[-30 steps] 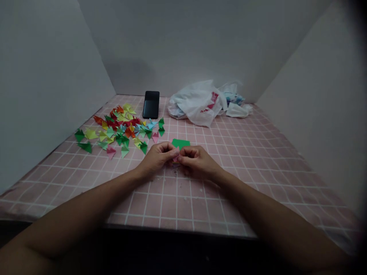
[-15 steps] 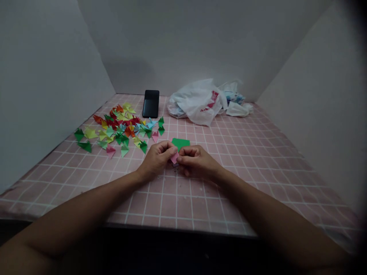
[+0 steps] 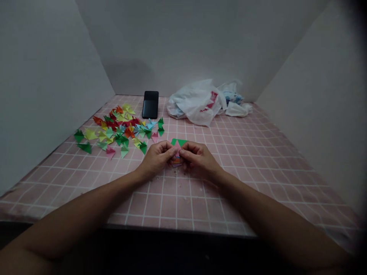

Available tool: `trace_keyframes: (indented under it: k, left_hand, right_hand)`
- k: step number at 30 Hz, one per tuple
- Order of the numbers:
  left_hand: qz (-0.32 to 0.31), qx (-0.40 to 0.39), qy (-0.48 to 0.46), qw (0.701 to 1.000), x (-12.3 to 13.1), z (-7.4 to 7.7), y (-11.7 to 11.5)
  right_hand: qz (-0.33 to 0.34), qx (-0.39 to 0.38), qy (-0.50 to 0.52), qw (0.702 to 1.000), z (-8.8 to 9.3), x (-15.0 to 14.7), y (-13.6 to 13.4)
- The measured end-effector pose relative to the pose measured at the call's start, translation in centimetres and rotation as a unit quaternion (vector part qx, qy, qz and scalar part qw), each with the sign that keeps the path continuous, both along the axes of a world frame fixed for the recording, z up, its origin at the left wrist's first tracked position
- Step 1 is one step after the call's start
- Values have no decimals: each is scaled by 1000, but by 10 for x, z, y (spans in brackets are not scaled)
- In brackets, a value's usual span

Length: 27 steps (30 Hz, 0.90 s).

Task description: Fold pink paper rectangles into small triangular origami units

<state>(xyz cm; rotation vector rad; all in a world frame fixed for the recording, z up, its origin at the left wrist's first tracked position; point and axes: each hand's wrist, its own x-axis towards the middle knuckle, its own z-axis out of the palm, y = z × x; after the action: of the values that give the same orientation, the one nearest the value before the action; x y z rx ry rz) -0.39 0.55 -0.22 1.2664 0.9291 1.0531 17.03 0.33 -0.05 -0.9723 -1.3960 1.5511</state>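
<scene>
Overall, a pale grey board enclosure (image 3: 48,95) boxed in a pink grid-patterned mat (image 3: 237,198), with a black smartphone (image 3: 150,104) and a crumpled white plastic bag (image 3: 195,105) lying toward its back. Left of centre spread a loose scatter of small folded paper triangles (image 3: 120,131) in green, yellow, red, orange and pale blue, its nearest pieces just beside the left hand (image 3: 156,158).

That hand and the right hand (image 3: 199,158) met near the middle of the mat, their forearms angling inward from either side. Both were closed in a narrow pinch, with a small folded pink paper piece (image 3: 177,153) held between their fingertips. Neither hand was clearly nearer to it; it sat almost midway between them, its upper tip pointing away from the person, though the fingers hid much of its outline and its full length could not be told. An orange edge showed at its centre.

Just beyond the grip, a green paper sheet (image 3: 179,142) lay flat on the mat, partly hidden behind the pink paper piece and the fingers. Tiny paper crumbs (image 3: 174,172) dotted the mat just below the hands.
</scene>
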Motion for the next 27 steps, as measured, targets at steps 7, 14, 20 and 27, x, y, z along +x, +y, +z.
trace_keyframes:
  k: [7, 14, 20, 27]
  left_hand:
    - [-20, -17, -25, 999, -3, -2, 0]
    - [-62, -77, -125, 987, -2, -5, 1]
    - [-74, -98, -152, 981, 0, -3, 0]
    - [-78, -105, -166, 977, 0, -2, -1]
  right_hand:
    - [-12, 49, -13, 999, 4, 1, -1]
    - [53, -36, 99, 993, 1, 1, 1]
    - [63, -35, 110, 991, 1, 1, 1]
    - [20, 8, 71, 997, 7, -2, -3]
